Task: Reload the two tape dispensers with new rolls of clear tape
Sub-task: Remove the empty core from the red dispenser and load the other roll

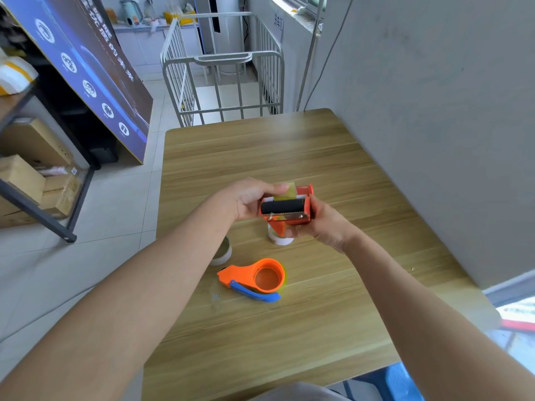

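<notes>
Tape dispenser (285,209), red, is held above wooden table (260,157): left hand (249,201) grips its roller end, right hand (324,224) clasps its side.

Wood-grain table (333,299) (matt), plastic dispenser (254,277)

left hand (248,198) + right hand (325,225): hold red dispenser (285,210) | orange dispenser (260,277): lies on table (289,151)

The red-orange dispenser (308,202) you hold: black roller (282,206), yellowish clear tape (285,190). The orange dispenser (246,274) lying on the table (289,151): blue handle (254,293). Roll (279,241): white core. Table: tan wood grain, plank-striped.
</notes>
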Demonstrator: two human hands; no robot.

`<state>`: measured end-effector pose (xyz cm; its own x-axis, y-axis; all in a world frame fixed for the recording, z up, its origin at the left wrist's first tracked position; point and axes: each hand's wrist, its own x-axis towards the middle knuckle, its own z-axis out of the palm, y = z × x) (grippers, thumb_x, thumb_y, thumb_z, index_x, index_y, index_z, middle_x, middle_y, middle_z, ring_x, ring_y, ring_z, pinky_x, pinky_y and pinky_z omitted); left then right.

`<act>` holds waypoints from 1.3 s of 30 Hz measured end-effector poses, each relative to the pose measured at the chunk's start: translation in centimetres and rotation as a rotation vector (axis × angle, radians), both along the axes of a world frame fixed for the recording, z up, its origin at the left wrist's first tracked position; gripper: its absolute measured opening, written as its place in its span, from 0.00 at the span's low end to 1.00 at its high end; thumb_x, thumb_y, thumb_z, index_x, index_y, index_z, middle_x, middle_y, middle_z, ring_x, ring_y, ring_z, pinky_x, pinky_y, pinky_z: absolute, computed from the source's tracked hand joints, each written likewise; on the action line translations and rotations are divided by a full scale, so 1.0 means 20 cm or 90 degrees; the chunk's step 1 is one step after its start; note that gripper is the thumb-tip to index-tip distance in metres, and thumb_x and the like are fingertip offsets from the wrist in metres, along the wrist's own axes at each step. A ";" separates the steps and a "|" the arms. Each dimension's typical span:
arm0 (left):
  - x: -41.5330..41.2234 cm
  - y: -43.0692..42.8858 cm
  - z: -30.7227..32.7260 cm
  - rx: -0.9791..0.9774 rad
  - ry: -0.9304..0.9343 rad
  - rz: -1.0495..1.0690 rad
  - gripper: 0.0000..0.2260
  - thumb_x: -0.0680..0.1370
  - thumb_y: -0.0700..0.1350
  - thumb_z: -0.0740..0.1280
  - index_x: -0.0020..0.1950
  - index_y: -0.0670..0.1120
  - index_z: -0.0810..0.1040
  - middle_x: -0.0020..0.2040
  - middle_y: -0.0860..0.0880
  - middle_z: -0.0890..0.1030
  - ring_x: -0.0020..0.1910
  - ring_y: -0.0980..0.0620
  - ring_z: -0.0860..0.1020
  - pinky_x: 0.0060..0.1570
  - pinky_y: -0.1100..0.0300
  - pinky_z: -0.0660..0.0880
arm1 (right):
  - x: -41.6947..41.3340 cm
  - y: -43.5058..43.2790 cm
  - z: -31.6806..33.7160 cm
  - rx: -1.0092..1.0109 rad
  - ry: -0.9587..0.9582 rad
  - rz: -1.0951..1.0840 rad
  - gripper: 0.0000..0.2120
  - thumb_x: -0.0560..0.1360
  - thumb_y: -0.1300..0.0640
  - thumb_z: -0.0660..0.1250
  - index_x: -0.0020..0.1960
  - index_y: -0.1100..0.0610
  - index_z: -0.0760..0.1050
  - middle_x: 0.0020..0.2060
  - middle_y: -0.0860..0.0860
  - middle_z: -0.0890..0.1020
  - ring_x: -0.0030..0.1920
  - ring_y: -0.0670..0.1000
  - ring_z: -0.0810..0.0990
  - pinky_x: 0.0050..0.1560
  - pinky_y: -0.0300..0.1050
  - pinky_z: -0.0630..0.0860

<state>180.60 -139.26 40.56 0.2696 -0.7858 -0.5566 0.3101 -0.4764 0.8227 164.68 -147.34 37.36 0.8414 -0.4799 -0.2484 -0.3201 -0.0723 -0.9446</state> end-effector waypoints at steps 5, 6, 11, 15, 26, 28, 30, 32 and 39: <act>0.01 -0.01 0.00 -0.035 0.047 0.040 0.06 0.75 0.44 0.67 0.45 0.42 0.76 0.36 0.47 0.79 0.33 0.53 0.78 0.35 0.61 0.79 | -0.03 -0.02 0.02 0.062 -0.058 -0.001 0.27 0.65 0.70 0.74 0.55 0.47 0.72 0.54 0.54 0.81 0.56 0.54 0.79 0.60 0.51 0.74; 0.00 -0.01 0.00 -0.034 0.044 0.055 0.06 0.75 0.44 0.67 0.40 0.43 0.76 0.31 0.48 0.79 0.29 0.54 0.78 0.31 0.63 0.79 | -0.03 -0.03 0.03 0.076 -0.067 0.002 0.27 0.65 0.69 0.75 0.55 0.47 0.72 0.54 0.54 0.81 0.56 0.53 0.79 0.59 0.49 0.74; 0.00 -0.04 0.03 -0.045 0.065 0.189 0.07 0.75 0.44 0.68 0.39 0.42 0.75 0.26 0.50 0.80 0.30 0.54 0.76 0.25 0.66 0.77 | -0.04 -0.03 0.03 0.041 -0.103 -0.066 0.30 0.63 0.65 0.77 0.61 0.53 0.70 0.53 0.53 0.81 0.53 0.50 0.80 0.57 0.45 0.76; -0.01 -0.07 0.04 -0.083 0.121 0.285 0.07 0.74 0.43 0.68 0.42 0.41 0.73 0.32 0.46 0.81 0.30 0.52 0.79 0.26 0.65 0.77 | -0.02 -0.02 0.04 -0.079 -0.122 -0.106 0.23 0.63 0.64 0.77 0.49 0.46 0.71 0.43 0.43 0.79 0.39 0.35 0.78 0.41 0.27 0.72; 0.07 -0.01 0.06 -0.163 0.117 0.307 0.08 0.75 0.44 0.66 0.50 0.40 0.75 0.45 0.43 0.82 0.42 0.48 0.82 0.33 0.55 0.81 | -0.05 -0.11 0.01 0.130 -0.242 -0.136 0.27 0.62 0.62 0.72 0.60 0.49 0.73 0.47 0.43 0.83 0.50 0.42 0.81 0.49 0.38 0.74; 0.06 0.00 0.07 -0.144 0.089 0.252 0.08 0.77 0.45 0.65 0.50 0.41 0.75 0.46 0.43 0.82 0.46 0.46 0.82 0.38 0.53 0.81 | -0.04 -0.11 0.02 0.137 -0.249 -0.123 0.28 0.63 0.62 0.72 0.62 0.52 0.73 0.46 0.43 0.84 0.48 0.43 0.82 0.46 0.37 0.76; 0.05 0.01 0.08 -0.126 0.061 0.192 0.11 0.77 0.47 0.64 0.53 0.40 0.76 0.46 0.43 0.82 0.48 0.45 0.82 0.44 0.51 0.80 | -0.05 -0.10 0.02 0.148 -0.255 -0.125 0.28 0.64 0.62 0.71 0.64 0.57 0.72 0.48 0.48 0.83 0.50 0.46 0.81 0.49 0.39 0.76; 0.06 0.02 0.08 -0.108 0.013 0.131 0.16 0.75 0.48 0.67 0.57 0.39 0.75 0.48 0.43 0.82 0.49 0.45 0.81 0.48 0.50 0.79 | -0.06 -0.10 0.02 0.165 -0.250 -0.115 0.25 0.66 0.60 0.70 0.63 0.61 0.73 0.52 0.54 0.80 0.52 0.54 0.77 0.54 0.48 0.71; 0.02 0.04 0.06 -0.031 -0.293 -0.018 0.24 0.64 0.38 0.76 0.57 0.43 0.72 0.49 0.43 0.80 0.47 0.46 0.80 0.45 0.52 0.79 | -0.08 -0.09 0.02 0.207 -0.195 -0.026 0.34 0.59 0.41 0.77 0.61 0.52 0.76 0.54 0.50 0.82 0.54 0.50 0.80 0.56 0.46 0.75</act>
<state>180.98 -138.38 41.79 0.4581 -0.8187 -0.3462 -0.1052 -0.4367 0.8934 162.99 -149.10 37.85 0.8818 -0.4520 -0.1348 -0.0192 0.2512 -0.9678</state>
